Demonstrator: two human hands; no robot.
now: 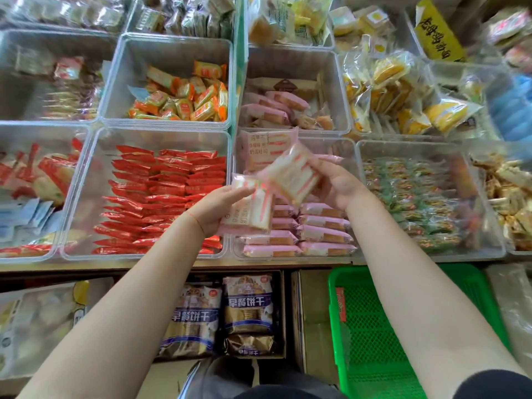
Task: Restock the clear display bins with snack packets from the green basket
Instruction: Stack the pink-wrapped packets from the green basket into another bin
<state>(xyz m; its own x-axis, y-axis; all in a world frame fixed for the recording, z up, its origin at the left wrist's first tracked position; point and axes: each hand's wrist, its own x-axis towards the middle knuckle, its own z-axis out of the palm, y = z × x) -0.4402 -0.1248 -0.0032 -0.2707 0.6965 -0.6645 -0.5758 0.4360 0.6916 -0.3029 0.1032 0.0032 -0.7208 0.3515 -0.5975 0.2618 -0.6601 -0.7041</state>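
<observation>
Our left hand [214, 210] and right hand [338, 182] each pinch pink packets [290, 174] over the front bin [293, 254]; green basket [371, 326] looks nearly empty.

Blue biscuit bags [247, 305] in a box below the shelf show mirrored Chinese "早餐饼干". A yellow sign [437, 33] at upper right carries dark Chinese characters, unreadable.

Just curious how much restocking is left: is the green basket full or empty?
Nearly empty: the green basket shows bare mesh, only one small red packet visible; an arm hides part.
</observation>
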